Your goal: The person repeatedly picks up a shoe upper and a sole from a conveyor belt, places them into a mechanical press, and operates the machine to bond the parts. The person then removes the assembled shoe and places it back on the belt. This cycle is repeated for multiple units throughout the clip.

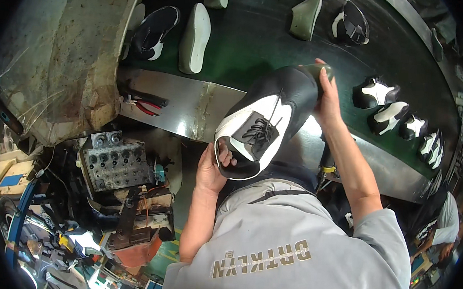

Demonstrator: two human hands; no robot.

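A black and white lace-up shoe upper [292,114] is held up in front of my body, its rounded black toe toward the conveyor and its open collar toward me. My left hand [211,167] grips the heel end at the collar, and its fingertips show inside the opening. By the toe, my right hand [328,100] is closed around a dark green, smooth piece [322,71] that looks like the end of a shoe last. Most of that piece is hidden behind the upper, so I cannot tell how far the two overlap.
A green conveyor belt [237,59] carries a pale-soled last [196,40], another green last [306,15] and several black and white uppers [375,94]. Red-handled pliers [147,106] lie on its metal ledge [178,100]. A machine block [115,163] stands at left; another person [446,218] is far right.
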